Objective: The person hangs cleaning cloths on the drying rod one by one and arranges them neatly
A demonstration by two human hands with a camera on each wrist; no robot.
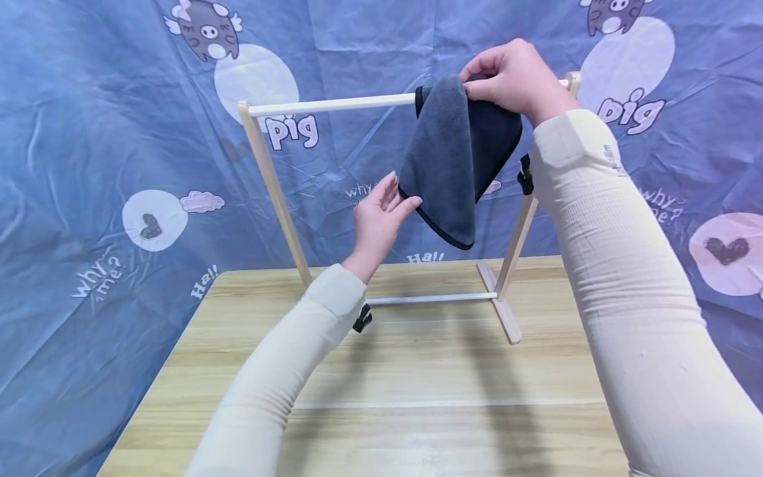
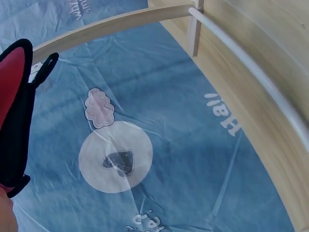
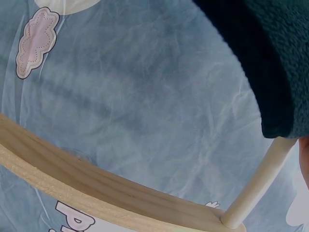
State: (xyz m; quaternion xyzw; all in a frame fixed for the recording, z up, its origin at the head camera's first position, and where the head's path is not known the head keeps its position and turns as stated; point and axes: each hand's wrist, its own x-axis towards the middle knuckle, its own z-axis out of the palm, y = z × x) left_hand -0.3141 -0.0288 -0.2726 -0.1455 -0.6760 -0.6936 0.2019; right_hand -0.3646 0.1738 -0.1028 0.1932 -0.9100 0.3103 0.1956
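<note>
A grey-blue plush cloth [image 1: 441, 146] with black edging hangs folded over the top bar [image 1: 334, 104] of a wooden rack. My right hand [image 1: 524, 79] pinches its upper part at the bar with thumb and fingers. Lower down, my left hand [image 1: 378, 218] holds the cloth's left corner, thumb in front and fingertips behind the edge. In the left wrist view a red face [image 2: 12, 77] with black trim and a small black loop [image 2: 47, 68] shows at the left, above a sliver of that hand. The right wrist view catches the cloth's dark edging [image 3: 256, 63] over the bar.
The rack's left post [image 1: 274, 192], lower bar [image 1: 435, 298] and right foot [image 1: 499, 305] stand at the back of a wooden table [image 1: 447, 371]. A blue printed curtain [image 1: 161, 119] hangs behind. Black buckles show near the left sleeve and right post.
</note>
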